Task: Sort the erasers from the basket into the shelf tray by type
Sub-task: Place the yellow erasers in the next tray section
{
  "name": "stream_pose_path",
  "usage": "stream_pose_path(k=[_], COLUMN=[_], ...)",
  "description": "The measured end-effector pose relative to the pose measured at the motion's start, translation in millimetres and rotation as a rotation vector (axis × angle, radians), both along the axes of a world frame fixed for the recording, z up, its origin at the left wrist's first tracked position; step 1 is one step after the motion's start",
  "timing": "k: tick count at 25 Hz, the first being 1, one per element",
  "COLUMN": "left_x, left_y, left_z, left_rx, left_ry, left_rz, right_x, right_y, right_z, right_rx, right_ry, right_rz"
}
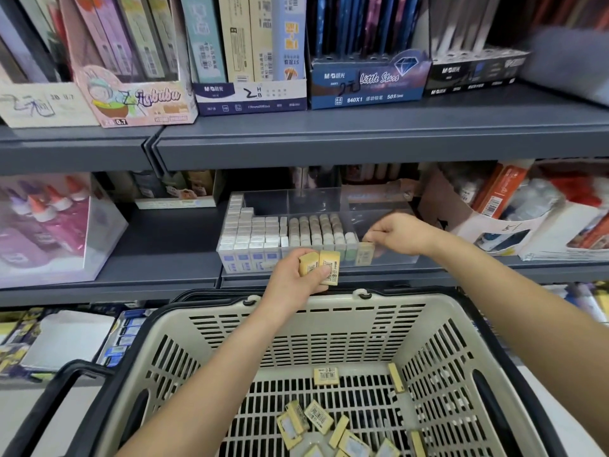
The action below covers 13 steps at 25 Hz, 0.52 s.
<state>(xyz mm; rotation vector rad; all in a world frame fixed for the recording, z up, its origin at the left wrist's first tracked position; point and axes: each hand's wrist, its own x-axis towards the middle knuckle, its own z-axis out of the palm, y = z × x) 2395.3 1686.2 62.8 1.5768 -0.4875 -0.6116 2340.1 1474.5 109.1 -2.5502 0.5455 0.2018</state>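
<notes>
The left hand (296, 280) grips two yellow erasers (320, 267), just in front of the clear shelf tray (313, 202). The right hand (400, 234) pinches a single eraser (365, 253) inside the tray, beside the standing rows (316, 230). Below both hands, the basket (306, 303) holds loose erasers (318, 420).

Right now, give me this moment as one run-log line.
left hand: holds two yellow erasers | right hand: pinches one eraser in tray | basket: loose erasers unsorted
</notes>
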Motion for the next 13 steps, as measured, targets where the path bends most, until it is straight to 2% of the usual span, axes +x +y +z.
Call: stream_pose_path(k=[3,5,6,8,13], left_x=[-1,-3,-4,-7,-16], left_y=[-1,-3,-4,-9,-20], left_z=[3,6,7,9,13], left_rx=[0.007,0.008,0.004,-0.006,-0.032], left_ry=[0.013,0.024,0.029,0.032,0.033], left_rz=[-0.005,-0.008,-0.011,-0.024,-0.049], right_x=[-4,-12,-17,-27,-39], right_y=[4,14,22,38,50], right_z=[2,2,4,6,8], right_rx=[-0.077,-0.174,-0.158,-0.031,0.246], right_ry=[-0.055,-0.272,-0.386,-0.471,-0.396], right_rz=[0.045,0.033,0.018,0.033,0.047])
